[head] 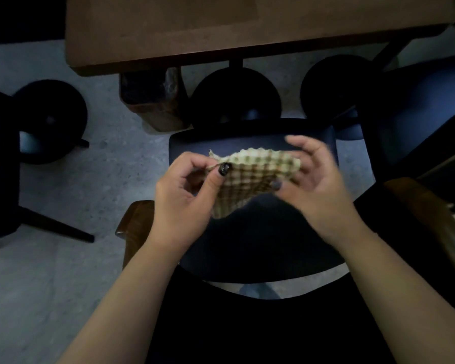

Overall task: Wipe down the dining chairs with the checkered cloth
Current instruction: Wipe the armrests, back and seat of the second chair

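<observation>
I hold a beige and brown checkered cloth [247,177] in the air above the dark blue seat of a dining chair [250,240]. My left hand [184,190] pinches the cloth's left edge between thumb and fingers. My right hand [315,179], blurred by motion, grips the right side, thumb on the front of the cloth and fingers behind it. The cloth hangs folded between the two hands, apart from the seat. A wooden armrest [132,222] shows at the chair's left.
A brown wooden table [221,27] spans the top, with a wooden leg [155,101] and round black bases [237,95] beneath it. Another dark chair [418,122] stands at the right, one more [0,179] at the left. Grey floor [63,271] lies left.
</observation>
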